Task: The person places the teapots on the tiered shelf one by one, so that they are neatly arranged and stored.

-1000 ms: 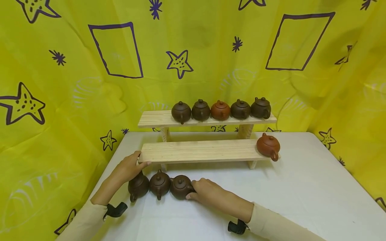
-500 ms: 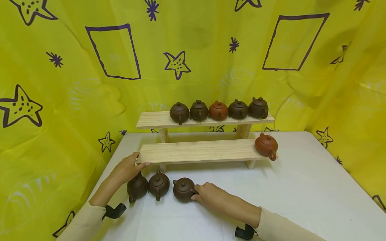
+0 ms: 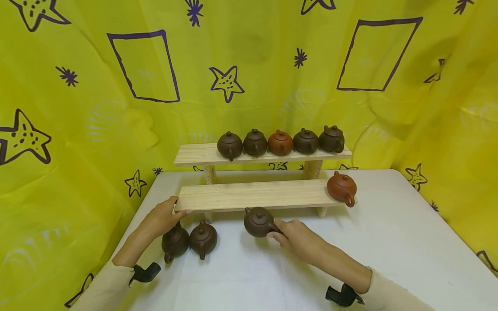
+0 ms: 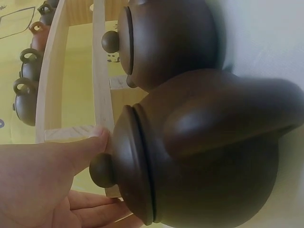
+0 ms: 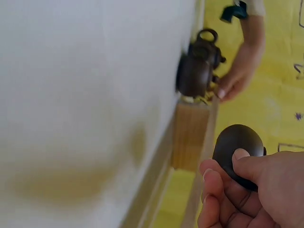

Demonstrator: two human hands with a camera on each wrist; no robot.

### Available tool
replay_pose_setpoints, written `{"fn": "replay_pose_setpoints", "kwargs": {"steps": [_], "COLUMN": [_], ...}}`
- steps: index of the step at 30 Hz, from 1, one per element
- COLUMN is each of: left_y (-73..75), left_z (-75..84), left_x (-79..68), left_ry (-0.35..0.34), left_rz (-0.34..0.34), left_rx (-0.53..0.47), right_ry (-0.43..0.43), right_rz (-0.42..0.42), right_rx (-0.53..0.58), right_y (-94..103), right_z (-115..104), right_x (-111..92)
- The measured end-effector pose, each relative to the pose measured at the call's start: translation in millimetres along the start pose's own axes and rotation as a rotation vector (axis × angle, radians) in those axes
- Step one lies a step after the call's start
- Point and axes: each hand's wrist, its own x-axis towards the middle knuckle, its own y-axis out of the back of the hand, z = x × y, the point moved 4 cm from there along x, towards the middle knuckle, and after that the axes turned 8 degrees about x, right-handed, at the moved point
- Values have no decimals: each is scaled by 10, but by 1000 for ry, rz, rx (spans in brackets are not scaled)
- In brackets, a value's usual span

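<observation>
My right hand (image 3: 297,239) pinches a dark brown teapot (image 3: 257,222) by its handle and holds it off the white table, close in front of the lower shelf board. In the right wrist view the thumb presses against the teapot (image 5: 237,137). At the left end of the pale wooden shelf (image 3: 249,196), my left hand (image 3: 161,218) grips the lower board, thumb along its front edge. Just below that hand stand two dark brown teapots, one at the far left (image 3: 176,242), partly hidden by the hand, and another (image 3: 203,238) beside it.
A reddish-brown teapot (image 3: 341,187) sits at the right end of the lower board. Along the upper board (image 3: 198,151) stands a row of several teapots, dark ones and a reddish one (image 3: 280,143). A yellow patterned curtain (image 3: 256,52) surrounds the white table (image 3: 393,242).
My right hand has drawn the dark teapot away from the two beside it, moving it right, then up off the table towards the shelf. The left hand stays at the board's end.
</observation>
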Motion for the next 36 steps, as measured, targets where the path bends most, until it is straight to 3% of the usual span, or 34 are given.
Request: {"fn": "replay_pose_setpoints", "kwargs": {"steps": [3,8,15,24,30,36], "left_y": [-5,-7,-3,-3,2,2], "left_z": [-6,8,13,2,2,1], "left_x": [-13,-13,-5,9,10,8], "left_ry": [-9,-7,2,10,6,3], "left_rz": [4,5,-6,-12,-8,-7], "left_rx": [-5,-15,-18,-11,-11,-12], "right_ry": [-9,-97,-233,-261,-297,-272], "right_rz": [84,204,330,408,403,411], "right_rx": [-32,-120,-201,-296,-306,-312], "right_y": [219,521,736,870,897,904], "right_z": [12,94,282,514,611,639], "right_x": [-21,-60,-139,-194,-204,-201]}}
